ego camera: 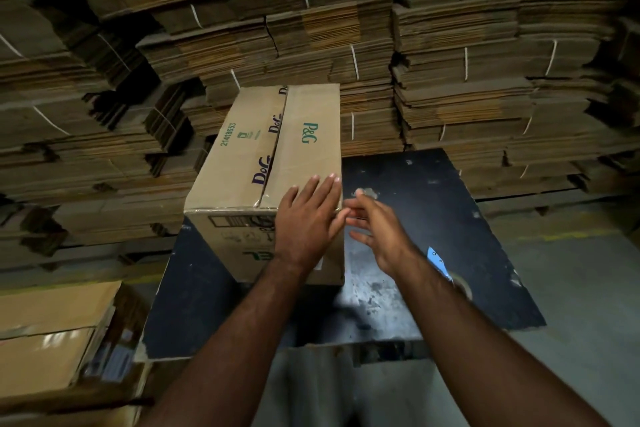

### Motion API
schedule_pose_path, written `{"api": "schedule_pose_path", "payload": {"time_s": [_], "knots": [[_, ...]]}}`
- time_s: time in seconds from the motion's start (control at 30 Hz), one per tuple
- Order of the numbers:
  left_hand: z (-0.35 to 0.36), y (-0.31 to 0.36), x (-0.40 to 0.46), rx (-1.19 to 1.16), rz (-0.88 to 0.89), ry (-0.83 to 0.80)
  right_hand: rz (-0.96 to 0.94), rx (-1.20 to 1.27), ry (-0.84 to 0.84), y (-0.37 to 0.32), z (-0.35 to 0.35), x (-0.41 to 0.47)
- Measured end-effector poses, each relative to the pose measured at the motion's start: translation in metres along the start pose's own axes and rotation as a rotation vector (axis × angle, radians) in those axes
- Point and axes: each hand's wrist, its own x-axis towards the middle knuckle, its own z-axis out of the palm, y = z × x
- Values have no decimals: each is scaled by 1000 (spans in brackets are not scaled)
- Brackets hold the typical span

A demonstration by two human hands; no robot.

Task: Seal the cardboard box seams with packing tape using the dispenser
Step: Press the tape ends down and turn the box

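A brown cardboard box [249, 156] with P&G print stands on a dark table [433, 204], its top flaps folded shut along a centre seam. My left hand [308, 218] lies flat, fingers spread, on the box's near right corner. My right hand [377, 229] hovers just right of that corner, fingers apart and holding nothing, its fingertips close to my left hand. A blue tape dispenser [440, 262] with a tape roll lies on the table behind my right forearm, partly hidden by it.
Tall stacks of flattened, strapped cardboard [450, 62] fill the whole background. Another taped box [52, 333] sits low at the left. Concrete floor [581, 288] shows to the right of the table.
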Motion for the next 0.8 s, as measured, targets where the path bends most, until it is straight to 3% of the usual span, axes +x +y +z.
{"api": "schedule_pose_path", "payload": {"time_s": [0.27,0.4,0.67,0.8], "knots": [[-4,-2,-3,-55,-20,-77,-16,28,-128,-3,-1,8],[-8,2,-4,-160,-68,-29,-20,82,-181,8,-2,13],[5,9,-2,-103,-92,88,56,26,24,13,-7,27],[11,25,0,-53,-187,197,-49,60,90,-5,-9,28]]}}
